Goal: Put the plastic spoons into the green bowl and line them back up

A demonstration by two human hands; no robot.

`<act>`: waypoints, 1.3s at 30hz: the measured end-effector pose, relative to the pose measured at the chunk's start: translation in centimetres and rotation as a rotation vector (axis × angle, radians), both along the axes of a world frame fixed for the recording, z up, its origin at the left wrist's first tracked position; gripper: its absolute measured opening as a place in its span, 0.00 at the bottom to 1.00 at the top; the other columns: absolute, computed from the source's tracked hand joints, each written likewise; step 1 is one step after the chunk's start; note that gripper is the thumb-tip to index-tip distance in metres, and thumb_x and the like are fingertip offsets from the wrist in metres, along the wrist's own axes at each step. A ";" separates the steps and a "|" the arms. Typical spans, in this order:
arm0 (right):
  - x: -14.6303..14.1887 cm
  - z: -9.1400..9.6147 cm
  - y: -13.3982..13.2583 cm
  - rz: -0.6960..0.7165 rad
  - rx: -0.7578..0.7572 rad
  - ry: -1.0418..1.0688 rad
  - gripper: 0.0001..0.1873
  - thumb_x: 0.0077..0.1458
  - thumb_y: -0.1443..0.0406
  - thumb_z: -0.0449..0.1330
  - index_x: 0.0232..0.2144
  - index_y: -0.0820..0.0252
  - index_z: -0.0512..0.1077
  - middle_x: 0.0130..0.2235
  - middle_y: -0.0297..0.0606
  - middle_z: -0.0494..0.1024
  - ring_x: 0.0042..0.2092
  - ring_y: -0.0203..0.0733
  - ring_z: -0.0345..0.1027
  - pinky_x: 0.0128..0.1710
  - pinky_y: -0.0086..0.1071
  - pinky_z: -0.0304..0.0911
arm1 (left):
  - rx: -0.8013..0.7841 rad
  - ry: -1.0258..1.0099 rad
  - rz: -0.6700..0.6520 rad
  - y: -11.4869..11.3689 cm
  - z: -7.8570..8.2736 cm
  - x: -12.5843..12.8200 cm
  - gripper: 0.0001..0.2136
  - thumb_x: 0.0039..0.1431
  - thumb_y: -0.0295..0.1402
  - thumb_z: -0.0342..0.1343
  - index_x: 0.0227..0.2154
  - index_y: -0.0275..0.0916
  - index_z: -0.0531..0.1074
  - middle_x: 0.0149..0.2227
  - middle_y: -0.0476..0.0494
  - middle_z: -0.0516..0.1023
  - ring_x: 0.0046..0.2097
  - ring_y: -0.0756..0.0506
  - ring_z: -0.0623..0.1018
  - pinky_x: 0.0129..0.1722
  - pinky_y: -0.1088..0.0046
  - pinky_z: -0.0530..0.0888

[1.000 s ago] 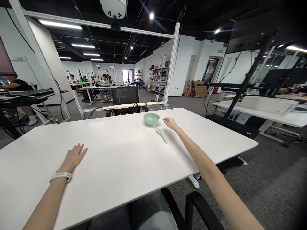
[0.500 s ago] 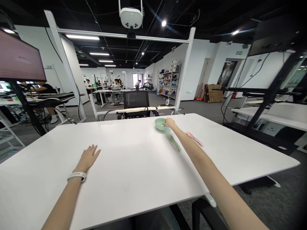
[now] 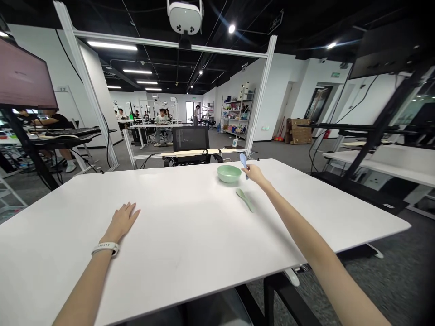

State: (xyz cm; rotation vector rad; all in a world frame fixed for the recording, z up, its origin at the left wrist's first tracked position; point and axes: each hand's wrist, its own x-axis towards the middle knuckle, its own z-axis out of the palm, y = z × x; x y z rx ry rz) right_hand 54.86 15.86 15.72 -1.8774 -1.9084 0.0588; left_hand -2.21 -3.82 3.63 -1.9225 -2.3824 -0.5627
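Observation:
My right hand (image 3: 255,174) pinches a blue spoon (image 3: 243,160), its bowl end pointing up, just right of the green bowl (image 3: 229,175). That bowl stands upright near the far edge of the white table (image 3: 176,226). On the tabletop in front of it lies a light green spoon (image 3: 245,200), to the left of my right forearm. No pink spoon shows now; my forearm covers the spot where it lay. Over on the left, my left hand (image 3: 121,222) rests flat on the table, fingers apart and holding nothing.
Beyond the far table edge stand a black mesh chair (image 3: 190,138) and a metal frame (image 3: 268,81) carrying a white camera-like device (image 3: 185,18). A monitor (image 3: 25,72) is at left. Several people sit or stand in the background.
My right hand has come away from the green bowl to the right, and a blue spoon now shows in it. The pink spoon has dropped out of sight. My left hand stays flat.

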 end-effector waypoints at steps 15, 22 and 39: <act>4.7 -10.6 -7.4 0.044 -0.039 0.228 0.18 0.68 0.58 0.55 0.29 0.56 0.77 0.34 0.45 0.85 0.36 0.50 0.78 0.36 0.34 0.64 | 0.123 -0.066 -0.829 8.8 -0.2 35.3 0.26 0.74 0.44 0.45 0.70 0.41 0.66 0.73 0.32 0.69 0.75 0.41 0.66 0.76 0.57 0.64; 4.6 -11.9 -7.1 0.126 0.033 0.291 0.20 0.69 0.55 0.54 0.37 0.61 0.80 0.38 0.50 0.86 0.40 0.50 0.77 0.40 0.34 0.63 | 0.047 -0.047 -0.874 10.4 0.0 45.2 0.32 0.72 0.48 0.48 0.71 0.33 0.61 0.75 0.27 0.64 0.77 0.33 0.62 0.76 0.47 0.60; 0.2 -11.5 -9.3 0.208 -0.002 0.367 0.12 0.58 0.62 0.59 0.23 0.58 0.71 0.24 0.34 0.69 0.29 0.39 0.60 0.32 0.33 0.53 | 0.063 0.022 -0.773 6.3 -0.6 32.4 0.29 0.74 0.46 0.46 0.70 0.35 0.63 0.74 0.29 0.67 0.75 0.36 0.67 0.75 0.50 0.64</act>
